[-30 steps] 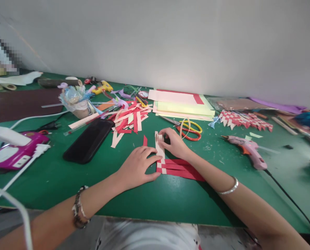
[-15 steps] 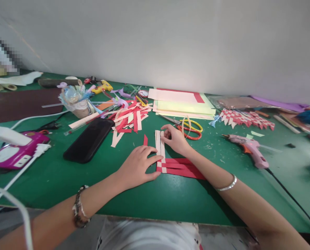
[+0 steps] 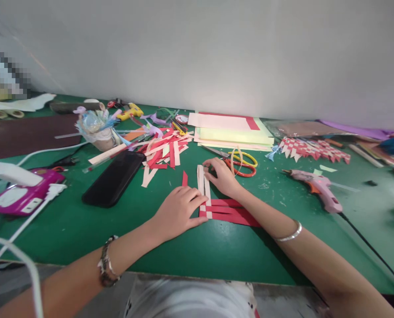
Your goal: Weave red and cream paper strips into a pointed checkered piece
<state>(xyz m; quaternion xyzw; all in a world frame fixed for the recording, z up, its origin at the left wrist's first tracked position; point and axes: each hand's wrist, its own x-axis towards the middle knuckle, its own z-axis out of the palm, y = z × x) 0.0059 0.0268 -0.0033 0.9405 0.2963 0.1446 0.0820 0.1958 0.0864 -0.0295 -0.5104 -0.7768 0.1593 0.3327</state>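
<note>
Left grip (image 3: 178, 211) spread flat, fingertips pinning the left edge of the red-and-cream woven strips (image 3: 216, 207) on the green table (image 3: 216, 256), probably to keep the lattice from sliding; right grip (image 3: 221, 176) closed lightly on the upright cream strips (image 3: 203, 183), seemingly squaring them against the red ones. Against half a second ago: left fingers crept further over the weave, right hand slid slightly down the strips, while black phone (image 3: 113, 179), pink glue gun (image 3: 319, 190) and scissors (image 3: 243, 162) lie as before.
</note>
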